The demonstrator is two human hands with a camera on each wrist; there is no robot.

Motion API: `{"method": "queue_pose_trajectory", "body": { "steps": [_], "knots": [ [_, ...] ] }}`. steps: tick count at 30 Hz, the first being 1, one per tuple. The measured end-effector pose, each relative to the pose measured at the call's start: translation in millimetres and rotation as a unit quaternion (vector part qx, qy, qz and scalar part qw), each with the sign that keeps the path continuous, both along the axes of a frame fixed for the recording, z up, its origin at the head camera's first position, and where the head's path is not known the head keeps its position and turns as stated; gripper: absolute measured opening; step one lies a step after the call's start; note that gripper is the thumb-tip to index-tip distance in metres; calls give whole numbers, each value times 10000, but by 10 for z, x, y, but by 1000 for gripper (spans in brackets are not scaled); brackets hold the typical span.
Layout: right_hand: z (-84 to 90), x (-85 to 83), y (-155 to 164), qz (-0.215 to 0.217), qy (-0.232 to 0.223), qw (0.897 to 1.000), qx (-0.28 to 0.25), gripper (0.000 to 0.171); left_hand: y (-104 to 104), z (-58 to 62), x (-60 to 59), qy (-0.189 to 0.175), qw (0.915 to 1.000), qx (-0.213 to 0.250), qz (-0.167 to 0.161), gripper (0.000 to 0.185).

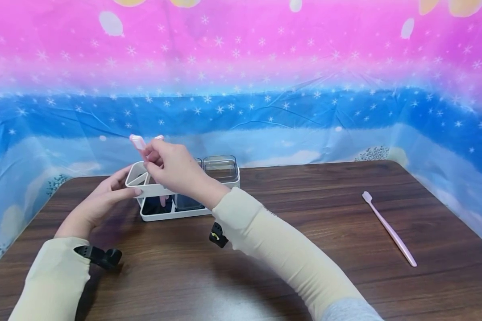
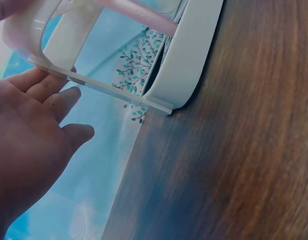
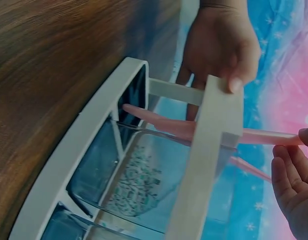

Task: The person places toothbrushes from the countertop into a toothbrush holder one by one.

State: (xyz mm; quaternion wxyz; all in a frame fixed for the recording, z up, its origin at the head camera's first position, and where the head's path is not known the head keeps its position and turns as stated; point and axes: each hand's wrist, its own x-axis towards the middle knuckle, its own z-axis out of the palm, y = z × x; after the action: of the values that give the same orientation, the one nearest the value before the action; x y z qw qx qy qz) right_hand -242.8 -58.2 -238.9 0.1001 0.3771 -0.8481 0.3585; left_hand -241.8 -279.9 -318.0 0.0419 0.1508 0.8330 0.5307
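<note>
A white two-tier holder (image 1: pixel 197 215) stands at the back left of the table. My left hand (image 1: pixel 100 200) grips its left end, thumb on the front of the upper rack (image 3: pixel 214 107) and fingers behind. With thumb and fingertips, my right hand (image 1: pixel 178 167) pinches a pink handle with a broad pale head (image 1: pixel 138 142) above the rack. In the right wrist view this pink handle (image 3: pixel 174 126) runs through the upper rack, its tapered end in the lower tray (image 3: pixel 128 65). A second pink stick (image 3: pixel 251 169) shows beside it; its pale head (image 1: pixel 159 137) is mostly behind my right hand.
Clear cups (image 1: pixel 220 168) sit in the holder's right part. A pink toothbrush (image 1: pixel 389 229) lies alone at the right of the wooden table (image 1: pixel 305 214). A patterned pink and blue cloth (image 1: pixel 241 84) hangs close behind the table's far edge.
</note>
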Motion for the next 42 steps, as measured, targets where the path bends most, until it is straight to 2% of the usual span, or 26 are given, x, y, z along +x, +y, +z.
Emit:
{"method": "queue_pose_trajectory", "body": {
  "steps": [12, 19, 26, 42],
  "knots": [
    [-168, -34, -40, 35, 204, 9988, 435, 19, -4, 7, -10, 55, 10000, 6, -2, 73],
    [-227, -48, -54, 95, 166, 9987, 475, 19, -5, 4, -15, 36, 10000, 30, 45, 73],
    [-272, -66, -92, -44, 426, 9973, 595, 18, -10, -2, -9, 25, 10000, 11, 32, 74],
    [-291, -36, -161, -65, 133, 9981, 594, 20, -9, 2, 6, 56, 9999, -87, 53, 70]
  ]
}}
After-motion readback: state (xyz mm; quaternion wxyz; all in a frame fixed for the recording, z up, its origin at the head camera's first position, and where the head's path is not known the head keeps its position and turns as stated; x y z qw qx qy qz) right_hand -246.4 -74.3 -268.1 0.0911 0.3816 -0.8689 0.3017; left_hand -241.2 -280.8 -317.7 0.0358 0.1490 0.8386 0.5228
